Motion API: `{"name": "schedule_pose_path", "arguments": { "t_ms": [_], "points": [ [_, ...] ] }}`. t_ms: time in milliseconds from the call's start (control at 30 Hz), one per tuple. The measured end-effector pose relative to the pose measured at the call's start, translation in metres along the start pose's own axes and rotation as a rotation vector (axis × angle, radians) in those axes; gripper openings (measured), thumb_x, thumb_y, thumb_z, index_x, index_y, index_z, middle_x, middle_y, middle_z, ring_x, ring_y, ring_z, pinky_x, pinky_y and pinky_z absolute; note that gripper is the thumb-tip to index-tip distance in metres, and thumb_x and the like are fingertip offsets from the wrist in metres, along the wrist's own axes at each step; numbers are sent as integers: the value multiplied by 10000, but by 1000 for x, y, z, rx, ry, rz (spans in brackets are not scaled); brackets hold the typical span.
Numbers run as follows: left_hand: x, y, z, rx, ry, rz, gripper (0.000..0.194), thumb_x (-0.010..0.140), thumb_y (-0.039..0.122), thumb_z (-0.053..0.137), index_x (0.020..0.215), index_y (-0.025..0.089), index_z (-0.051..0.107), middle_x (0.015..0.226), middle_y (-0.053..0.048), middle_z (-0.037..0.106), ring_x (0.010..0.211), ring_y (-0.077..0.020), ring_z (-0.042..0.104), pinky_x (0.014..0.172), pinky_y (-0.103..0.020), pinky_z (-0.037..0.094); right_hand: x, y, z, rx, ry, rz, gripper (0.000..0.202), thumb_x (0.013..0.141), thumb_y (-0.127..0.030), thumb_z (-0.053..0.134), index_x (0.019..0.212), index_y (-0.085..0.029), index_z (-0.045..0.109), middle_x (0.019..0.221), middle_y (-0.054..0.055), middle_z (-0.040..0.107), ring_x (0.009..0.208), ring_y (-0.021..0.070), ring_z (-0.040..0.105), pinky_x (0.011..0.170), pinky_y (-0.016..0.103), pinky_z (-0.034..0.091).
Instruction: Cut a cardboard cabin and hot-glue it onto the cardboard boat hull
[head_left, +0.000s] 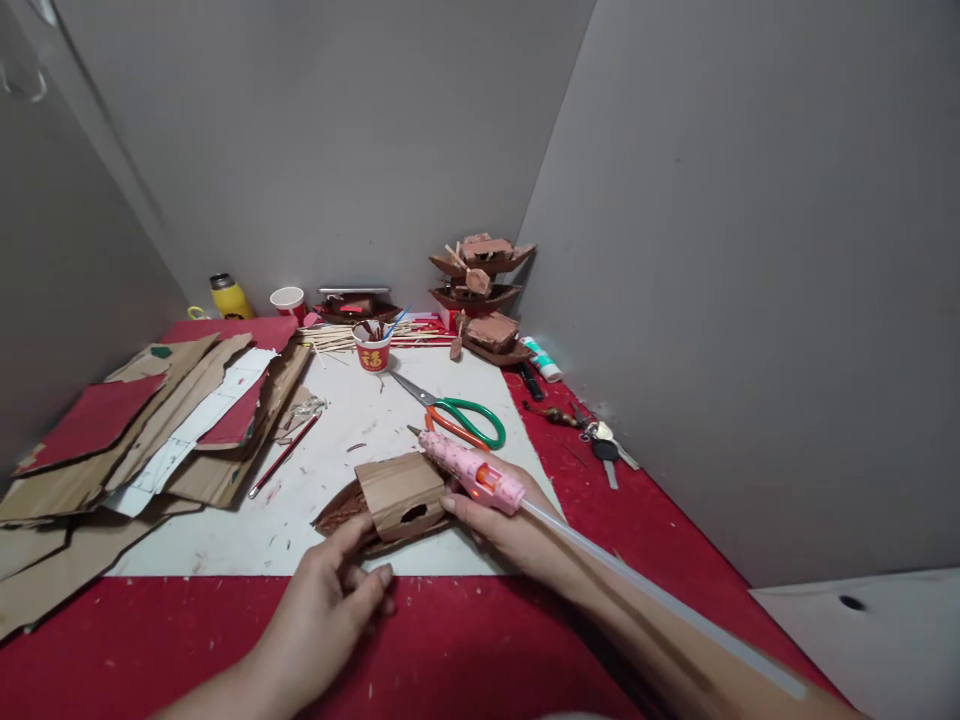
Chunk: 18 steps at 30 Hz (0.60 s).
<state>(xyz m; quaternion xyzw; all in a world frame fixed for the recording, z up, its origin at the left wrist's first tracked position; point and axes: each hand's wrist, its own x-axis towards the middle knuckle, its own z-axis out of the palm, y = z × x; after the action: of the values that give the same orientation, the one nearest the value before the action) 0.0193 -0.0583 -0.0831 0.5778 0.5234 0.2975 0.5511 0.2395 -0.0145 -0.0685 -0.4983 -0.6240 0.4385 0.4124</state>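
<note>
The small boat (387,513) lies on the white sheet (360,405), its bare cardboard roof (400,480) apparently placed. The left hand (328,590), fingers loosely bent, touches its near left side; the right hand (501,515) grips a pink glue gun (466,466) beside its right end. Unlike the far boats (480,294), this roof seems uncoloured; whether it is glued, I cannot tell.

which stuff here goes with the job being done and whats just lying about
Seems to belong to the job:
- small boat, touched by the left hand
- pink glue gun, held in the right hand
- scissors and cardboard sheets, probably supplies

Probably just lying about:
- keys
- yellow bottle
</note>
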Motion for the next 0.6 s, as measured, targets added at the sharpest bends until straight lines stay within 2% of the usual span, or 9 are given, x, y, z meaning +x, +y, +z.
{"name": "schedule_pose_path", "arguments": {
  "t_ms": [133, 300, 467, 600],
  "points": [
    [12, 4, 0, 34, -3, 146, 347, 884, 288, 548, 1195, 154, 622, 744, -24, 651, 570, -129, 571, 559, -229, 482, -1, -2, -2, 45, 9, -3, 502, 793, -284, 636, 1286, -203, 590, 757, 1, 660, 615, 178, 593, 544, 272, 475],
    [12, 0, -1, 1, 13, 136, 318, 876, 264, 569, 1176, 178, 630, 835, -31, 673, 581, -121, 585, 562, -228, 492, -1, -3, -5, -60, 31, -101, 465, 774, -217, 633, 1239, -199, 637, 1104, 64, 717, 980, 260, 664, 831, 344, 532],
    [13, -3, 0, 17, 107, 125, 279, 829, 288, 659, 1079, 165, 671, 713, -8, 655, 583, -121, 563, 549, -208, 479, -1, -7, -8, -117, -82, -117, 500, 749, -131, 604, 1243, -197, 647, 1273, 73, 670, 1190, 282, 598, 998, 398, 481],
    [17, 0, -1, 49, 121, 128, 219, 853, 351, 626, 916, 154, 699, 671, 2, 598, 515, -109, 530, 465, -198, 445, -4, -8, -9, -136, -102, -113, 515, 762, -129, 606, 1273, -188, 624, 1262, 90, 675, 1191, 280, 603, 1024, 416, 466]
  ]
}}
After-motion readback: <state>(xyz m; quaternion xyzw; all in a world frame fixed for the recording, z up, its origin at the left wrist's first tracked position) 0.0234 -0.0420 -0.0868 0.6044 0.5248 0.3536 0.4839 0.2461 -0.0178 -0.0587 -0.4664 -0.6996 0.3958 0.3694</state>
